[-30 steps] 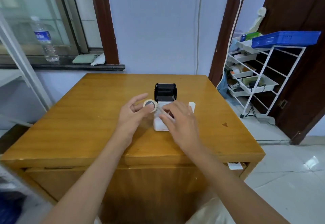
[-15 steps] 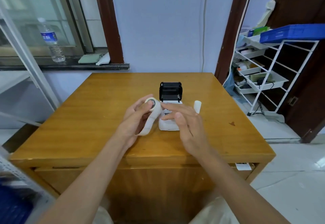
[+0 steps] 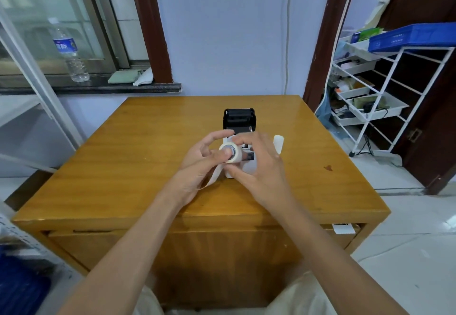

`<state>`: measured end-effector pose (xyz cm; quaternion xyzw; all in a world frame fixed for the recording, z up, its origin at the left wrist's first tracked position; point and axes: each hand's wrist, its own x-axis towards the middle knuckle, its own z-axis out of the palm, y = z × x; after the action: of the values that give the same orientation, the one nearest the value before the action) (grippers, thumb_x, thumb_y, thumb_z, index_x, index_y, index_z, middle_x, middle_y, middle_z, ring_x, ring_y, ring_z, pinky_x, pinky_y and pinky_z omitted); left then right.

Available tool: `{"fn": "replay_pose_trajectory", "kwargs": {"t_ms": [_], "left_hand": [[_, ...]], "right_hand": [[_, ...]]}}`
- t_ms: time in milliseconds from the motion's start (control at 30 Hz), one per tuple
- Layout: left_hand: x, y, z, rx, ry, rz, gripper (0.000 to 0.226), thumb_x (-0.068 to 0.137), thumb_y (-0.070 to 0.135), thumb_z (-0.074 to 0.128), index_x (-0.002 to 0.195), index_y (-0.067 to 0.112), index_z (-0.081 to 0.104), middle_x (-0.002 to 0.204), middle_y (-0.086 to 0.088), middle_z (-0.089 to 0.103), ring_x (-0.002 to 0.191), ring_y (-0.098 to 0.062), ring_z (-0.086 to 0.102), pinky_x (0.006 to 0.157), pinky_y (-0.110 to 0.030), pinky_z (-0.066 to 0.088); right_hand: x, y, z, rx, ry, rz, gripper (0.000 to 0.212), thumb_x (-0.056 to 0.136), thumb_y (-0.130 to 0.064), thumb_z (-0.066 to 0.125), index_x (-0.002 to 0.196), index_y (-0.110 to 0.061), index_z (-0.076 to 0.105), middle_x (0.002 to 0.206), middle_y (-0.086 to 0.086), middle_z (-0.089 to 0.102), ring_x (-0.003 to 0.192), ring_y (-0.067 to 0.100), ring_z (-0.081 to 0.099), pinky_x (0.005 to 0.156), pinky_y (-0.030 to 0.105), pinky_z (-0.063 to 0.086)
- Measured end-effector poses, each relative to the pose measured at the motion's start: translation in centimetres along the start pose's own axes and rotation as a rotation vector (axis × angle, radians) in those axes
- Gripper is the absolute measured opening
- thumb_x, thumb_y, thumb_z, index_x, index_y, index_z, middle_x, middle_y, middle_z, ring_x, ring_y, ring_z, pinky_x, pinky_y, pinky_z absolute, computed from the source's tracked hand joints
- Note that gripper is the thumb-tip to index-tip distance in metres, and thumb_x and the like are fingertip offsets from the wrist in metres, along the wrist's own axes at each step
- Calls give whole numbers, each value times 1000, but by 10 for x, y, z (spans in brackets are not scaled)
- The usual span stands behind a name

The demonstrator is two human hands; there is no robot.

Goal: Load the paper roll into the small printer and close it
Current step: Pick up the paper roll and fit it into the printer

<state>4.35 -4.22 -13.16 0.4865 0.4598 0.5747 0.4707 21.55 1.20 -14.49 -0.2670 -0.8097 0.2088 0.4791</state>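
Head view, the only view. Wooden bench (image 3: 118, 166) fills the middle of the frame, its far edge against a pale wall.

Small printer (image 3: 238, 127) sits at bench centre, slightly toward the far side. Its black lid stands open at the far end; the white body extends toward the near side and is largely covered by the hands.

Paper roll (image 3: 230, 153): white, one flat end with its dark core facing the camera. It is held above the near part of the printer body, not seated in the compartment. A loose strip of paper hangs from the roll, running down and to the left under the left palm.

Left hand (image 3: 197, 169): thumb and fingers pinch the roll from the left, thumb lying across the near face of the roll, index finger extended over the far side.

Right hand (image 3: 261, 166): fingers curved, loosely spread, over the right side of the printer body. Fingertips sit at the right edge of the roll; cannot tell whether they grip it or only touch it. Thumb points left along the near edge of the printer.

A small white tube-shaped object (image 3: 278, 143) lies on the bench just right of the right hand.

Water bottle (image 3: 70, 51) stands on the window sill, far left. White wire rack (image 3: 385, 97) with a blue tray on top stands on the floor, far right.
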Motion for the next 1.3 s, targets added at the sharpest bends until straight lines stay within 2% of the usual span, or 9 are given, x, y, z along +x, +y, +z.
{"fn": "replay_pose_trajectory", "kwargs": {"t_ms": [67, 167, 267, 367, 500, 667, 900, 1133, 1300], "left_hand": [[0, 0, 1, 39, -13, 10, 48, 92, 27, 74, 137, 12, 63, 126, -31, 68, 112, -38, 65, 103, -57, 48], [-2, 2, 3, 52, -4, 8, 47, 95, 35, 67, 135, 11, 65, 127, -21, 71, 112, -29, 67, 96, -40, 51], [-1, 4, 2, 50, -25, -5, 50, 94, 43, 66, 136, 15, 64, 130, -20, 70, 110, -29, 66, 95, -43, 48], [1, 4, 1, 24, -21, -14, 56, 88, 41, 72, 137, 17, 63, 123, -15, 73, 107, -28, 67, 91, -43, 49], [-1, 7, 3, -28, -52, -33, 54, 91, 34, 72, 141, 19, 59, 112, -11, 72, 96, -24, 66, 80, -35, 51], [-1, 5, 3, -22, -145, -45, 69, 82, 47, 82, 140, 19, 60, 117, -23, 66, 105, -37, 54, 87, -52, 31], [-3, 7, 3, -42, -281, -113, 84, 75, 51, 85, 144, 14, 56, 125, -14, 66, 118, -34, 57, 103, -54, 36], [-3, 12, 4, -103, -300, -125, 85, 71, 46, 90, 146, 22, 57, 126, -6, 67, 112, -22, 64, 94, -37, 52], [-3, 9, 3, -100, -281, -132, 77, 72, 49, 89, 140, 26, 63, 125, -8, 67, 116, -28, 58, 102, -47, 40]], "right_hand": [[2, -1, 1, 38, -32, 41, 38, 84, -33, 84, 116, -24, 66, 113, -9, 65, 107, 10, 62, 86, 31, 54], [3, 0, -2, 146, -70, 107, 38, 83, -29, 87, 115, -28, 66, 112, -11, 65, 109, 8, 63, 90, 23, 50], [1, -1, -4, 112, -55, 57, 41, 83, -24, 87, 119, -23, 67, 114, -9, 64, 111, 9, 62, 91, 18, 48], [0, -2, 0, 31, 25, -75, 40, 83, -21, 86, 119, -13, 70, 117, -3, 66, 114, 19, 62, 92, 30, 51], [-2, -1, 5, -153, 181, -181, 34, 83, -24, 88, 106, -6, 70, 105, 2, 67, 97, 23, 61, 77, 38, 51], [-5, -3, 6, -216, 245, -197, 36, 74, -18, 91, 93, -3, 65, 94, 5, 63, 86, 26, 58, 71, 42, 49], [-8, -6, 6, -134, 129, -233, 33, 75, -18, 82, 95, -2, 62, 93, 3, 61, 88, 22, 56, 75, 44, 49], [-5, -7, 7, -246, 108, -252, 31, 77, -20, 84, 95, -6, 62, 96, 4, 61, 89, 21, 53, 73, 44, 46], [-7, -7, 6, -155, 89, -258, 32, 77, -20, 86, 97, -7, 64, 97, 3, 65, 89, 20, 56, 75, 42, 49]]}}
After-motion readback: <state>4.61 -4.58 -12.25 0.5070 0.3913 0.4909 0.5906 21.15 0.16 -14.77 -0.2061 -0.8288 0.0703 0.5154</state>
